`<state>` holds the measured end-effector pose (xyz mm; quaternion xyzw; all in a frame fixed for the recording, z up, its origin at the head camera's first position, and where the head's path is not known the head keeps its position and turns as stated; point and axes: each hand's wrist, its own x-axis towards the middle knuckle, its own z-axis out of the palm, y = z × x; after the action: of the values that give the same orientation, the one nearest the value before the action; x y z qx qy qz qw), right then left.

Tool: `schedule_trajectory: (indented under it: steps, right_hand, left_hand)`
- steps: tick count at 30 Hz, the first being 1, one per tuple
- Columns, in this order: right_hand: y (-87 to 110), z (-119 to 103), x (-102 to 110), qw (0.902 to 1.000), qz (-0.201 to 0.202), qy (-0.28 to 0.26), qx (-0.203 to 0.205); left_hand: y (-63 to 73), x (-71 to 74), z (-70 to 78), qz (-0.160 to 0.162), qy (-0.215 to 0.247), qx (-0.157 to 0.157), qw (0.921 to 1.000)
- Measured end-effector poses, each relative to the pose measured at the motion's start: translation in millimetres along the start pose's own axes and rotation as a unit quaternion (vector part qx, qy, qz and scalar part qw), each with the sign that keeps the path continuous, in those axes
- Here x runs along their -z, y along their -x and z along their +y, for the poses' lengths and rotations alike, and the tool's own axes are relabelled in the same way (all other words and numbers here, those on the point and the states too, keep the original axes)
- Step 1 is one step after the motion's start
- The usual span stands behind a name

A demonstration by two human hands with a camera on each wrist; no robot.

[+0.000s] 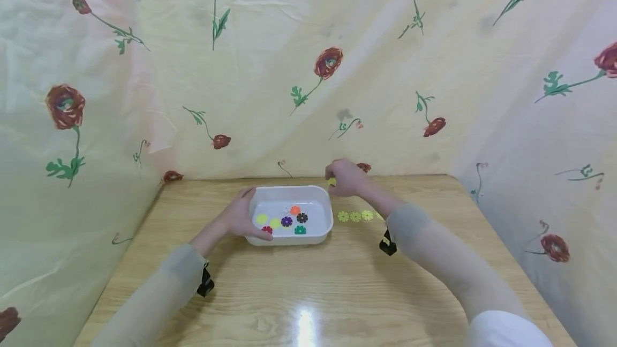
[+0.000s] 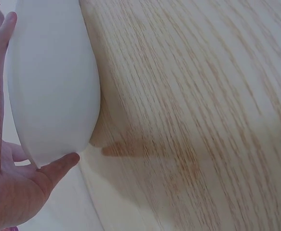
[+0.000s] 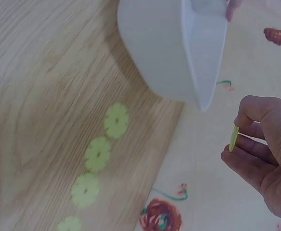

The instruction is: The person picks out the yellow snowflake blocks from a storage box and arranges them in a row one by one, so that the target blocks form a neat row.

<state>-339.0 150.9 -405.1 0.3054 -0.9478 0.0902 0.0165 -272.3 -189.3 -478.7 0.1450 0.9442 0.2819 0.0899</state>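
Note:
A white plastic basin (image 1: 291,240) stands on the table, with several flower-shaped discs in different colours inside. My left hand (image 1: 238,215) grips its left end, thumb along the front side and fingers at the back; the left wrist view shows the thumb (image 2: 60,167) pressed to the outer wall. Past the basin's right end, my right hand (image 1: 348,178) pinches a yellow flower-shaped disc (image 3: 234,138) between thumb and fingers, seen edge-on in the right wrist view. Below that hand, several yellow discs (image 3: 97,154) lie in a row on the wood, partly covered by the right forearm in the head view.
Inside the basin lie a purple disc (image 1: 286,221), a green disc (image 1: 300,230) and an orange disc (image 1: 295,210), among others. The wooden table (image 1: 289,288) ends at a flowered cloth (image 1: 270,68) behind and at both sides.

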Motion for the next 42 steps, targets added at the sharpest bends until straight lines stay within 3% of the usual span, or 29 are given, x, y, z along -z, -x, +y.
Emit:
schedule_trajectory:
  steps: [4,10,21,42]
  right_hand:
    - [11.3,16.0,1.1,0.9998,0.018,-0.002,0.009]
    - [27.1,32.4,2.4,0.9995,0.006,-0.019,-0.024]
    - [56.3,64.3,-3.9,0.9982,0.011,-0.031,-0.05]
    - [96.2,98.2,-14.3,0.9975,0.007,-0.026,-0.065]
  left_hand:
    - [-0.4,0.8,-0.9,0.002,-0.003,0.0,1.0]
    - [-1.5,0.8,-0.9,0.002,-0.003,-0.002,1.0]
    - [-0.2,-0.9,0.0,0.002,-0.003,0.003,1.0]
    - [-0.5,-1.2,-1.4,0.003,0.007,-0.006,1.0]
